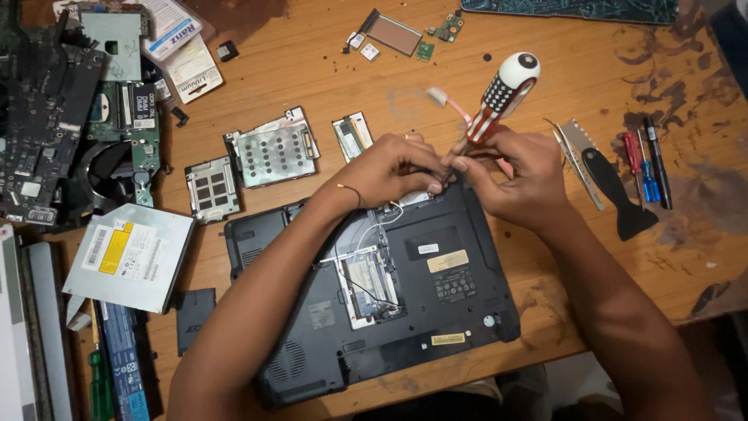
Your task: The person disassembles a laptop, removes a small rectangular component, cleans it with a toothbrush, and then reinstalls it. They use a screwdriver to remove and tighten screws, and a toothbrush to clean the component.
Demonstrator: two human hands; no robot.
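Nearest you lies the laptop (pixel 389 304), bottom up, its open bay (pixel 366 284) holding a board and thin wires. At its far edge your left hand (pixel 389 168) pinches something small I cannot make out. Your right hand (pixel 510 175) grips the screwdriver (pixel 499 97), tip down at that edge. Left sits a disc drive (pixel 128 253); farther off, a perforated caddy (pixel 273 148).
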